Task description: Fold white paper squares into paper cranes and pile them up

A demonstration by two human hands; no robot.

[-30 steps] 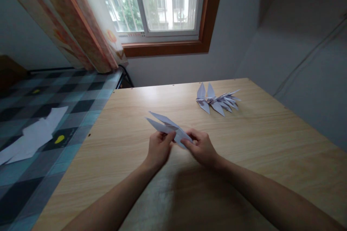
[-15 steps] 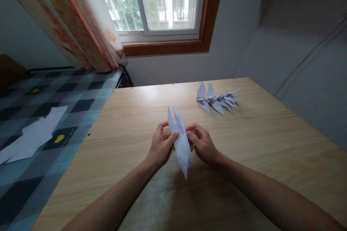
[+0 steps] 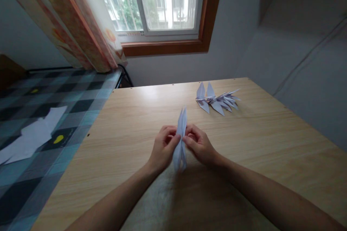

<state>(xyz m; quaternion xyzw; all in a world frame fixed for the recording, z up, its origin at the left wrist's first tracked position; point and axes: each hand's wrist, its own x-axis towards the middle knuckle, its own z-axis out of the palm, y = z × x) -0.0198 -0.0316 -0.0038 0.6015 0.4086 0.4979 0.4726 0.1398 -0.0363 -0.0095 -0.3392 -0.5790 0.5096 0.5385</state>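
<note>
A white folded paper piece (image 3: 179,153), long and pointed at both ends, is held upright-lengthwise above the table between my two hands. My left hand (image 3: 164,147) pinches its left side, thumb on the near face and fingers curled behind. From the other side my right hand (image 3: 200,143) grips the middle, its thumb close to the left thumb. Both ends of the paper are split into narrow points. Farther back on the table lies a group of similar folded white paper pieces (image 3: 217,101), several of them bunched together at the right.
The wooden table (image 3: 130,130) spreads under my hands, its far edge near the wall below a window (image 3: 168,3). At left, white paper sheets (image 3: 36,133) rest on a checked cloth surface (image 3: 24,195). A curtain (image 3: 89,25) hangs beside the window.
The folded paper has turned so its broad face is now narrower and its split lower end shows. My hands have shifted slightly, and both thumbs now meet near its middle.
</note>
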